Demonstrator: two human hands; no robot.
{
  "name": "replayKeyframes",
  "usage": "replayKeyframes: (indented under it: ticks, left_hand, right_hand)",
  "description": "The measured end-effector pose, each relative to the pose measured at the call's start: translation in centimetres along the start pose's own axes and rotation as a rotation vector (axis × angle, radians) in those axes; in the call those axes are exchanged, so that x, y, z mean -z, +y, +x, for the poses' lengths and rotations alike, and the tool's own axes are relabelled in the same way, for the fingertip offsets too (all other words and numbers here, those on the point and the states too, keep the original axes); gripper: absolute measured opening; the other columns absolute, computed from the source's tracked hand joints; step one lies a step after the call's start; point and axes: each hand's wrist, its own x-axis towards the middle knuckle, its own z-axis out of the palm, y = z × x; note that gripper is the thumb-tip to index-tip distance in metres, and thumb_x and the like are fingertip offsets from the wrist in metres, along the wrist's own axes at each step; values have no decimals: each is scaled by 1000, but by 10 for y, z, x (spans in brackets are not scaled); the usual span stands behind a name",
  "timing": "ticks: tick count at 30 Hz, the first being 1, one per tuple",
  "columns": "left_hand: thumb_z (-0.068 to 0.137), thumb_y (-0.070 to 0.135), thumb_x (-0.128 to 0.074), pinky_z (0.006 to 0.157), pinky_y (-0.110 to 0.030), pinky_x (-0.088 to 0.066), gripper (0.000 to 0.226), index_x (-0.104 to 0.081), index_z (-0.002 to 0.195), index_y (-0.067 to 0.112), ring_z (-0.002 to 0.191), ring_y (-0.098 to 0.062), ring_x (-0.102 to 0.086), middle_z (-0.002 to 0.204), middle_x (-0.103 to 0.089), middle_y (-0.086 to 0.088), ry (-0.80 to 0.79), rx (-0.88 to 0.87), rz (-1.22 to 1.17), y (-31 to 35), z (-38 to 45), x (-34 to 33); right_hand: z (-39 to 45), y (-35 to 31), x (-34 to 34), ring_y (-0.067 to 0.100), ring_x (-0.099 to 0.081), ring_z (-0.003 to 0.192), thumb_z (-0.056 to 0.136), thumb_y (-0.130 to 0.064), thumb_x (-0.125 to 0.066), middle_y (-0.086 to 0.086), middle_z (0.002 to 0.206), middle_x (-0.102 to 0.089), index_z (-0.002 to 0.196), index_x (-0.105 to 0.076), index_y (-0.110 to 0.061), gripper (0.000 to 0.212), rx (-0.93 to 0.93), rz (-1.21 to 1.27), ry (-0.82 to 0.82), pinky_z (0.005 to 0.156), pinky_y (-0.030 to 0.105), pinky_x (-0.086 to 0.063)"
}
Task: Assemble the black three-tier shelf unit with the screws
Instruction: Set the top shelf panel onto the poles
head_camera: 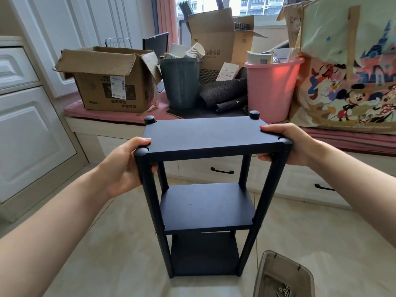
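Observation:
The black three-tier shelf unit (205,206) stands upright on the tiled floor in the middle of the view, with three boards between four round posts. My left hand (126,166) grips the top board's left edge at the near left post, thumb on top. My right hand (287,144) grips the right edge near the near right post, thumb on the board, fingers curled under. Several silver screws (284,291) lie in a clear plastic box (282,275) on the floor at the lower right.
A window bench (111,125) runs behind the shelf, carrying a torn cardboard box (109,82), a dark bin (180,82), a pink bucket (271,88) and a large cartoon bag (351,71). White cupboards (27,129) stand to the left. Drawers with black handles sit under the bench.

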Motion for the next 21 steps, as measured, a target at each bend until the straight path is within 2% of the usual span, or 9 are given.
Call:
replayKeyframes:
  ticks: [6, 11, 15, 18, 21]
  left_hand:
    - [72, 35, -68, 68, -34, -45, 41, -60, 104, 11, 54, -18, -57, 73, -61, -4, -28, -12, 20, -1, 0, 3]
    - [75, 42, -74, 68, -34, -45, 42, -63, 100, 10, 56, -21, -56, 78, -63, -6, -50, -60, 12, -6, -1, 1]
    - [74, 50, -74, 67, -34, -38, 36, -71, 78, 15, 54, -20, -47, 74, -55, -8, -102, -101, 120, -6, -4, 1]
    - [71, 42, -76, 70, -36, -36, 31, -64, 84, 16, 57, -18, -46, 72, -50, -4, -142, -170, 175, -11, -7, 3]
    - [78, 32, -71, 67, -34, -38, 23, -59, 88, 15, 57, -16, -45, 72, -49, -2, -133, -253, 216, -16, -10, 6]
  right_hand:
    - [-3, -1, -3, 20, -71, 58, 89, -24, -62, 11, 66, -69, 96, -62, -4, 22, -2, 20, 9, 53, 37, -59]
    - [-3, -1, -7, 19, -69, 54, 90, -24, -62, 9, 64, -68, 97, -61, -3, 22, 4, 25, 57, 48, 37, -58]
    - [-1, -1, -6, 18, -69, 53, 90, -25, -64, 8, 62, -68, 96, -62, -3, 22, 19, 29, 60, 48, 37, -57]
    - [-3, -2, -7, 19, -68, 52, 90, -26, -63, 8, 62, -68, 95, -62, -3, 23, 12, 15, 42, 48, 36, -57]
    - [-6, -2, -8, 20, -67, 50, 91, -28, -62, 9, 60, -67, 93, -62, -3, 25, 6, -5, 23, 47, 34, -56]
